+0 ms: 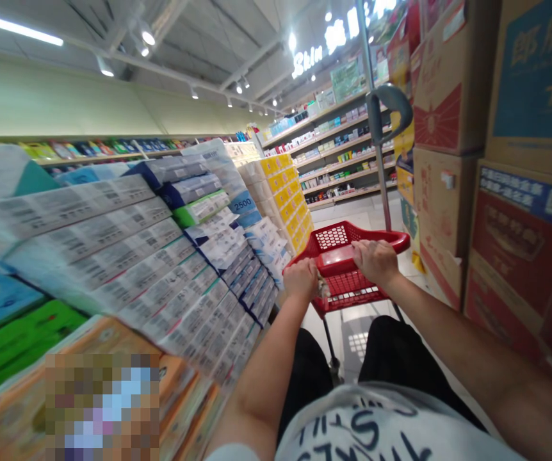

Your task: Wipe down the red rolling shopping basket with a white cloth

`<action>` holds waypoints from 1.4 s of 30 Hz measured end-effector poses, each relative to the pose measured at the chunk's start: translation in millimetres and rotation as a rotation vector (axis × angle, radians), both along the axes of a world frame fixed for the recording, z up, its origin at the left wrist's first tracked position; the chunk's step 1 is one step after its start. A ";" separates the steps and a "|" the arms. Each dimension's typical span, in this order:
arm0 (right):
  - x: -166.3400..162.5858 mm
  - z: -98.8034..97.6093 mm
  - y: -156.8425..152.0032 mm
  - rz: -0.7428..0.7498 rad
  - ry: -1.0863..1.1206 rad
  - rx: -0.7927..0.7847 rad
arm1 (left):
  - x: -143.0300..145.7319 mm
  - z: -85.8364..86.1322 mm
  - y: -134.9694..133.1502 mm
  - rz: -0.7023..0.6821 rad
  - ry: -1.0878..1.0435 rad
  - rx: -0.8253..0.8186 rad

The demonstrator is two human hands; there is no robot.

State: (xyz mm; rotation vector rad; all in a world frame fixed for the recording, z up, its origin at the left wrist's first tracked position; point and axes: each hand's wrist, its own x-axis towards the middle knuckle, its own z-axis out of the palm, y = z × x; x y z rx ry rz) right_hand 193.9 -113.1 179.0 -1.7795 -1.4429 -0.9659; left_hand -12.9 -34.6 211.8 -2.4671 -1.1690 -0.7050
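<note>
A red plastic shopping cart (334, 258) stands right in front of my body, its basket walls pierced with a grid of holes. Both of my hands are on its handle. My left hand (301, 279) wraps round the left part of the bar, fingers curled over it. Further right, my right hand (376, 261) grips the same bar with its fingers closed. Something small and pale hangs by my left wrist; I cannot make out what it is. No goods show in the visible part of the basket.
Stacked tissue packs (136, 256) line the left side, with yellow packs (283, 198) beyond. Cardboard cartons (442, 192) rise close on the right. A metal pole with a grey loop handle (389, 114) stands past the cart. Stocked shelves (338, 150) fill the back.
</note>
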 end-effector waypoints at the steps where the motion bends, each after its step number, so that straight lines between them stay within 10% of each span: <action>1: 0.0 0.0 0.0 -0.004 -0.002 0.000 | 1.5 2.3 0.4 0.016 0.008 -0.018; 42: -0.2 -3.0 -0.9 -0.002 -0.018 -0.003 | 2.8 1.7 -7.6 -0.027 0.058 0.048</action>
